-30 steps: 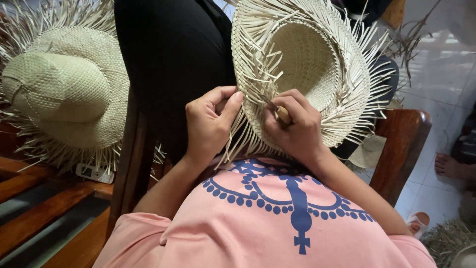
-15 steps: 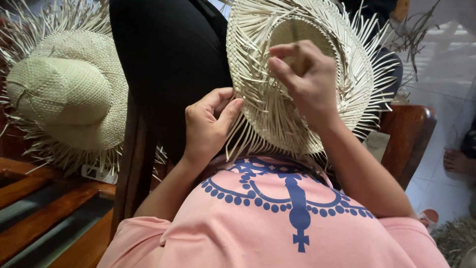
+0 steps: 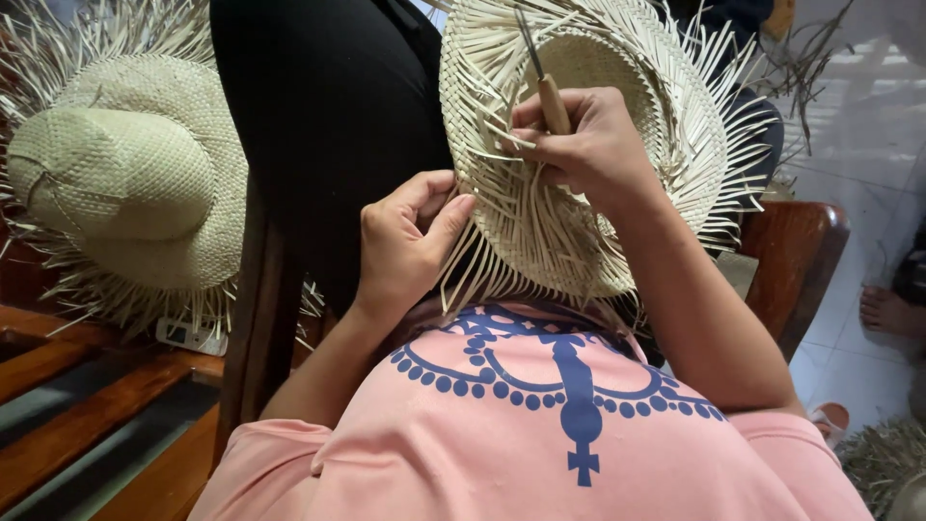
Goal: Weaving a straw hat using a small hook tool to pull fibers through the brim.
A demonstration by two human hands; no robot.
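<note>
Unfinished straw hat (image 3: pixel 579 232), brim w/ loose strand ends, held upright over the lap, crown opening facing the wearer. Right hand (image 3: pixel 588 145) grips a wooden-handled awl (image 3: pixel 552 101), fingers closed round the handle; tool's long axis runs near vertical, metal tip up and slightly left, over the inner brim. Left hand (image 3: pixel 410 236) pinches loose strands at the brim's left edge, thumb vs. forefinger, narrow. Right hand is the nearer to the weave. Finished straw hat (image 3: pixel 125 183) well apart at left, over a wooden bench (image 3: pixel 87 425); dark garment (image 3: pixel 328 125) betw. the hats.

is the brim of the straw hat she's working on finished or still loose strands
Unfinished. The straw hat has unwoven strands sticking out all around its brim; the left hand pinches some, and the right hand holds a wooden-handled tool.
</note>
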